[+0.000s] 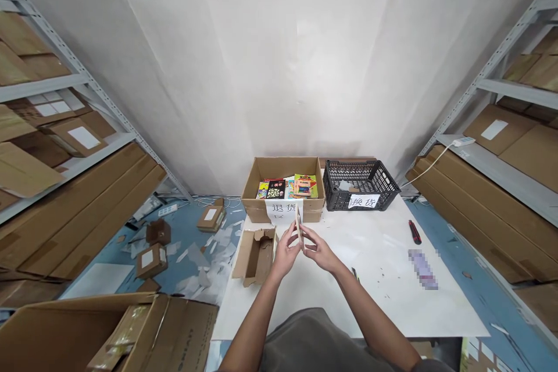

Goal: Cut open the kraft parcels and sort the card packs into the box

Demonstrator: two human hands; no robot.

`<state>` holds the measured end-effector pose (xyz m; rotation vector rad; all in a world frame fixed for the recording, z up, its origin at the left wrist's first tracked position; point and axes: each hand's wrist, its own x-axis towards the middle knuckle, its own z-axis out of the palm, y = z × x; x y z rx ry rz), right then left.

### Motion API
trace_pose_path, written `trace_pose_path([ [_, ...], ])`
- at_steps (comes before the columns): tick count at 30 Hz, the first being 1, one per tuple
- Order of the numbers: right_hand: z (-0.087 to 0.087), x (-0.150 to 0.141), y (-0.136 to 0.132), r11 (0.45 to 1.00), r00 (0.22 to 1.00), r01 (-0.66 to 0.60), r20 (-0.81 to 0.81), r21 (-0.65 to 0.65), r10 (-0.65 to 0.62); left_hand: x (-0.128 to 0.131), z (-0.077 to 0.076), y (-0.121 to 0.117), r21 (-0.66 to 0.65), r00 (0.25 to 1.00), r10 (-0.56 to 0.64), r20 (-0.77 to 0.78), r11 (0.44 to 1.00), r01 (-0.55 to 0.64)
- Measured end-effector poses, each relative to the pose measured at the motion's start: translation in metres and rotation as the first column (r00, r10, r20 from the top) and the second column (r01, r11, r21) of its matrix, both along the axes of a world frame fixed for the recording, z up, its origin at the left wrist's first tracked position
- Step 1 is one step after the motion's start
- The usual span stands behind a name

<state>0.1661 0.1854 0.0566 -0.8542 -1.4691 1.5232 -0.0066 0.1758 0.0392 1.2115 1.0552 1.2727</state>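
Note:
Between both hands stands a thin, flat, light-brown item, seen almost edge-on, so its kind cannot be told. My left hand grips its left side, and my right hand has its fingers on the right side. Just left of my left hand lies a torn-open small cardboard box with its flaps spread. Beyond the hands is a cardboard box holding several colourful books, with a white paper sign on its front.
A black plastic crate with a paper sign stands at the table's back right. A red-and-black utility knife and a blurred purple item lie on the white table. Left are a large carton and littered floor; shelves flank both sides.

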Motion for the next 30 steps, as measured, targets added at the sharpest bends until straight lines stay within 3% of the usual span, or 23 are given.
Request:
trace_pose_path([
  [5,-0.018,0.009,0.009,0.995,0.999,0.029,-0.029,-0.092,-0.032,-0.010,-0.007,0.012,-0.137,0.999,-0.026,0.034,0.990,0.030],
  [7,-0.029,0.013,0.015,0.975,0.981,0.194,0.023,-0.110,-0.193,-0.013,-0.011,0.015,-0.198,0.998,0.005,0.070,0.980,0.009],
  [10,-0.042,0.025,0.022,0.899,0.908,0.413,0.139,-0.143,-0.395,-0.020,-0.014,0.014,-0.267,0.991,0.015,0.132,0.963,0.021],
  [12,-0.045,0.034,0.022,0.905,0.928,0.369,0.129,-0.210,-0.349,-0.027,-0.014,0.011,-0.289,0.988,-0.018,0.156,0.955,0.064],
  [16,-0.039,0.042,0.017,0.919,0.984,0.162,-0.012,-0.359,-0.178,-0.039,-0.011,0.007,-0.303,0.982,-0.058,0.179,0.947,0.111],
  [23,-0.014,0.035,0.010,0.905,0.989,0.009,-0.132,-0.426,-0.072,-0.042,-0.008,0.010,-0.311,0.977,-0.082,0.195,0.940,0.141],
  [25,-0.011,0.037,0.011,0.908,0.989,0.011,-0.132,-0.420,-0.073,-0.042,-0.007,0.011,-0.279,0.986,-0.052,0.158,0.956,0.095],
  [27,-0.008,0.037,0.012,0.915,0.988,0.056,-0.113,-0.400,-0.109,-0.038,-0.004,0.011,-0.204,0.997,0.051,0.057,0.978,-0.038],
  [30,-0.005,0.029,0.010,0.945,0.981,0.156,-0.069,-0.289,-0.183,-0.019,0.001,0.008,-0.069,0.984,0.150,-0.094,0.985,-0.156],
])
